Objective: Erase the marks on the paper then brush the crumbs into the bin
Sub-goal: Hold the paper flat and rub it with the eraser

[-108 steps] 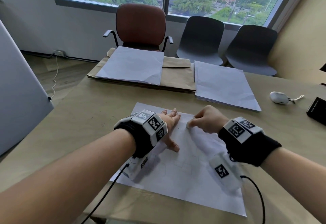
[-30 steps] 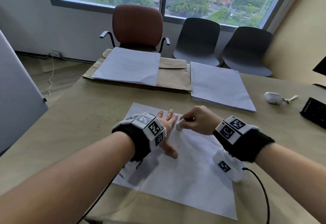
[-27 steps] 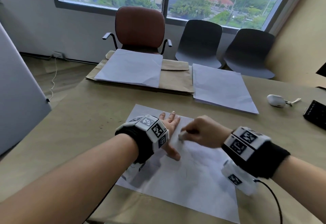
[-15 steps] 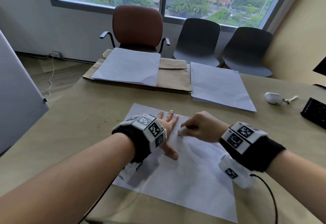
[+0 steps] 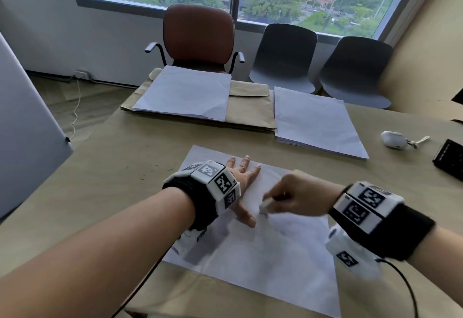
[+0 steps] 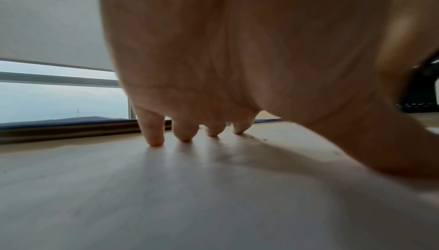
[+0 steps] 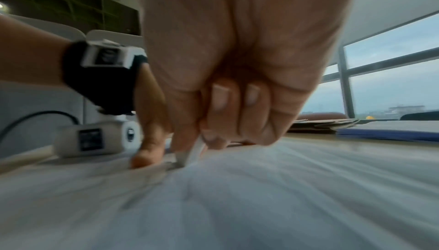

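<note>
Paper: a white sheet (image 5: pixel 263 262) lies flat on the near part of the table (image 5: pixel 105 192), its near edge close to the table's near edge; any marks on it are too faint to make out.
Right hand: the right hand (image 5: pixel 298 197) is over the middle of the sheet, fingers curled, pinching a small white eraser (image 5: pixel 264 208) between thumb and fingertips; the eraser's lower end touches the paper. The hand and eraser are blurred.
Right wrist view: the eraser (image 7: pixel 190 155) sticks down out of the curled fingers (image 7: pixel 221 115) onto the paper (image 7: pixel 285 188), just right of the left thumb (image 7: pixel 145 152).
Left hand: the left hand (image 5: pixel 241 182) lies flat, palm down, on the left far part of the sheet, fingers straight and spread toward the far edge, thumb angled near and right, its tip just beside the eraser.
Left wrist view: four fingertips (image 6: pixel 154 137) press down on the sheet, the palm arched above it.
Hands together: close side by side, not touching as far as can be seen.
Bin: I cannot tell where it is; none shows.
Far right: a stack of white sheets (image 5: pixel 315 122), a white earbud case (image 5: pixel 393 139), a black device (image 5: pixel 449 160) at the edge.
Far left: white sheets (image 5: pixel 185 92) on brown envelopes (image 5: pixel 250 114).
Beyond the table: a brown armchair (image 5: pixel 199 34), two dark chairs (image 5: pixel 283 54).
</note>
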A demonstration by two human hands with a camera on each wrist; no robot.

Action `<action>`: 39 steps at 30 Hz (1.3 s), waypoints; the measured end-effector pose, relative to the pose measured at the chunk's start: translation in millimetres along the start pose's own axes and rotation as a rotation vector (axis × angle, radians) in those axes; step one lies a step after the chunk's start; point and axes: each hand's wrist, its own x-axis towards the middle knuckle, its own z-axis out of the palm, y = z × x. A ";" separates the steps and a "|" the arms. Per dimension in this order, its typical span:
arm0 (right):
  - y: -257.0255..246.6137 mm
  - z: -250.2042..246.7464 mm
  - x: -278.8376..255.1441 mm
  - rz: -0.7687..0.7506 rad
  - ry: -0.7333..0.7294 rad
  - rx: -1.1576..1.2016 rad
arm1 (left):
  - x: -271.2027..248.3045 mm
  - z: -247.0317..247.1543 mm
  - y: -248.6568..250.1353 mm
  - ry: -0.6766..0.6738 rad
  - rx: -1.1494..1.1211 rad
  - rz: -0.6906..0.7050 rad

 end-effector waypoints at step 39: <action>16.9 -15.5 2.5 0.009 -0.095 -0.054 | 2.9 3.8 0.4 0.007 0.010 0.036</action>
